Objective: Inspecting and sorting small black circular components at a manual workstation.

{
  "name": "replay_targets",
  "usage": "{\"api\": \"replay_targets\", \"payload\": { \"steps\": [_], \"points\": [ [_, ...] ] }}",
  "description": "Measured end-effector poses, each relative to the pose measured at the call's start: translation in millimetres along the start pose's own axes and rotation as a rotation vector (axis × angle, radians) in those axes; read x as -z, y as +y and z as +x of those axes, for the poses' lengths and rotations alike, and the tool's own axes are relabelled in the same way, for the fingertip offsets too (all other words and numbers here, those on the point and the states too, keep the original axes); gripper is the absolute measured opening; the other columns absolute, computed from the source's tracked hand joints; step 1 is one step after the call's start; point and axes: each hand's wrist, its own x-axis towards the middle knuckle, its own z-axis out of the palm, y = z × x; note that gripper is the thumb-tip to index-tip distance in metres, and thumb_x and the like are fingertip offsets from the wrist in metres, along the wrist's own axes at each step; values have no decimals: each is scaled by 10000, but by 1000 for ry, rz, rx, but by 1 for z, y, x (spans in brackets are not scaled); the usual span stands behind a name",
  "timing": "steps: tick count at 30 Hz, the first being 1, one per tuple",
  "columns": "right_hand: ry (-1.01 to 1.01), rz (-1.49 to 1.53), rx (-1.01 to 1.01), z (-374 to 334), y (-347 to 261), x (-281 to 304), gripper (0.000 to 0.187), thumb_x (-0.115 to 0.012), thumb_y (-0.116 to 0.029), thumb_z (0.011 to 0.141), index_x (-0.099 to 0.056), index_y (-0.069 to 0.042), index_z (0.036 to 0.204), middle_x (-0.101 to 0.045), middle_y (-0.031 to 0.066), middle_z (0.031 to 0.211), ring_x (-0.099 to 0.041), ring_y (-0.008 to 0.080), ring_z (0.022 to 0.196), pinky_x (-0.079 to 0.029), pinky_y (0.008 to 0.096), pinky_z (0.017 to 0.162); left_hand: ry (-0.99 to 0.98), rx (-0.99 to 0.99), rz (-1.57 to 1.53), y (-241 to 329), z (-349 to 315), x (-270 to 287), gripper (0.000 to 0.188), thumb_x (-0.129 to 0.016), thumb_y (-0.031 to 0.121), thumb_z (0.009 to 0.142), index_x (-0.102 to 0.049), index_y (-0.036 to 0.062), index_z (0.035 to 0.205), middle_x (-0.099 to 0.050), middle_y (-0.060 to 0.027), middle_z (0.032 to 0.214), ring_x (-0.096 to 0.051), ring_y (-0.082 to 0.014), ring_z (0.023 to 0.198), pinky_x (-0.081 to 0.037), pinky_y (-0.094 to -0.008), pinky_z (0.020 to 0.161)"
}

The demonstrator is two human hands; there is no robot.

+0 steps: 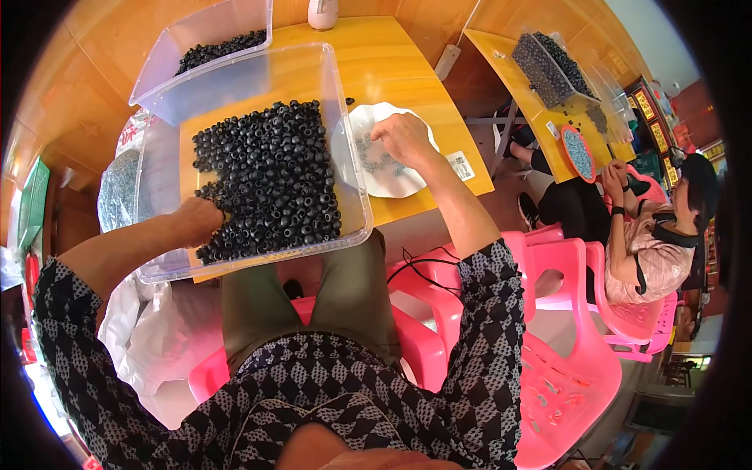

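The left hand (197, 222) was curled among black beads (270, 172) in a clear bin (354, 205) on the counter (392, 59); the bunched right hand (403, 139) was over pale pieces (374, 164) on a white plate (392, 188). Whether either gripped anything was unclear; light, single pinches seemed best.

Wood-panelled wall (435, 27); two yellow tables (392, 70); pink plastic chairs (544, 356)

Rnd blk pcs (274, 172) heaped in clr bin (356, 205); sm clr pcs (376, 164) on wht plate (392, 186).
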Motion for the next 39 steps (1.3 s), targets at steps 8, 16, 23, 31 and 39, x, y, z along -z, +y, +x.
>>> {"api": "replay_targets", "payload": {
  "steps": [8,16,23,31,39],
  "points": [
    [32,-26,46,-4,2,-3,253,-484,-29,701,-690,-144,793,-635,139,785,-589,308,761,-455,402,677,-93,116,-70,11,-3,8,87,-627,75,614,-635,39,693,-622,-163,702,-627,-306,727,-502,-385,607],
    [256,-99,-38,-11,17,12,201,-513,-44,684,-688,-119,750,-624,142,733,-585,302,718,-452,388,659,-174,115,-90,15,-4,15,135,-632,15,564,-644,32,698,-629,-157,719,-630,-302,745,-500,-391,615],
    [61,193,-32,-31,18,17,151,-582,-64,644,-677,-85,759,-613,118,698,-580,262,704,-438,342,644,-254,62,-109,14,-6,22,131,-642,29,581,-651,40,711,-630,-152,725,-630,-303,754,-495,-386,609],
    [79,220,0,-15,-2,-7,178,-609,-61,621,-679,-105,779,-610,103,692,-571,265,712,-437,345,643,-267,87,-102,18,-5,23,147,-635,26,591,-653,59,733,-633,-144,742,-630,-301,766,-489,-386,606],
    [159,113,189,-1,-13,-25,59,-551,-95,633,-609,-90,643,-569,153,655,-540,344,680,-418,429,596,84,41,-67,1,-27,15,129,-590,36,619,-617,38,744,-613,-142,726,-611,-319,741,-484,-409,604]
  ]
}}
